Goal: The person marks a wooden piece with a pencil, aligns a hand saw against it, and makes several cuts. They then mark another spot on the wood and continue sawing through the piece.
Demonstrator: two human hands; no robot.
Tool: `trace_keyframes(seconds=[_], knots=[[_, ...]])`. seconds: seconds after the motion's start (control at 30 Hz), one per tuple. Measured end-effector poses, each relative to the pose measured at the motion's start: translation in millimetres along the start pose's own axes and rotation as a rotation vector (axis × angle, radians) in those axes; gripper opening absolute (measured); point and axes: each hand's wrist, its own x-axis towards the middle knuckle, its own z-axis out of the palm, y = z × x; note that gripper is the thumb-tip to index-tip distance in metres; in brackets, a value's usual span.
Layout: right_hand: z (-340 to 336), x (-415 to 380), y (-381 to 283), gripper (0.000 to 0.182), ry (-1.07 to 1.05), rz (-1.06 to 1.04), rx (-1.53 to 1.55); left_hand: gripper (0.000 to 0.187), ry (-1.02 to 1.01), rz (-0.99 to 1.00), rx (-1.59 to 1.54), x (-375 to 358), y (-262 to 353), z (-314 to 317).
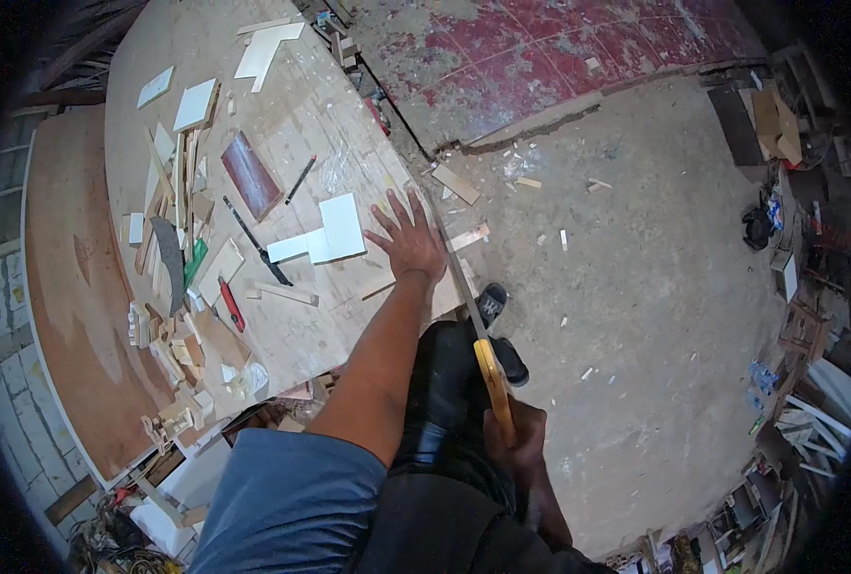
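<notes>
My left hand [411, 244] lies flat with fingers spread near the edge of the workbench [310, 330]. Beneath it runs a thin wooden strip [470, 236], its end sticking out past the bench edge. My right hand [519, 432] is wrapped around the yellow handle of a handsaw [491, 375]. The narrow saw blade reaches up along the bench edge, right beside my left hand, and crosses the strip in this view. A white T-shaped piece [339, 230] rests just left of my left fingers.
On the bench lie a red utility knife [231, 304], a dark pencil-like stick [301, 179], a brown block [251, 175] and several wood offcuts [196, 103]. Scraps dot the concrete floor [636, 287]. Cardboard and timber [777, 124] stand along the right side.
</notes>
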Motion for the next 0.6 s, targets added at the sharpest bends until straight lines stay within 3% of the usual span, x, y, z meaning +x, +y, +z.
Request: trace_keyframes(seconds=[0.07, 0.13, 0.17, 0.27, 0.47, 0.6], knots=[[2.6, 2.8, 5.2, 0.02, 0.032, -0.058, 0.044, 0.08, -0.004, 0.004, -0.028, 1.7, -1.9, 1.0], [2.7, 9.8, 10.6, 0.012, 0.05, -0.092, -0.143, 0.075, 0.027, 0.007, -0.051, 0.3, -2.3, 3.8], [2.7, 15.8, 12.2, 0.014, 0.004, 0.07, -0.042, 0.075, 0.027, 0.005, -0.056, 0.1, -2.0, 6.3], [11.4, 29.1, 24.4, 0.017, -0.018, 0.151, 0.006, 0.073, 0.046, -0.008, -0.03, 1.3, -2.0, 7.5], [21.4, 36.7, 23.5, 0.02, -0.063, 0.146, 0.13, 0.077, 0.022, -0.037, -0.018, 1.4, -0.3, 2.1], [18.6, 30.0, 21.7, 0.016, -0.075, 0.18, 0.012, 0.08, -0.045, -0.045, 0.009, 0.0, 0.9, -7.2]])
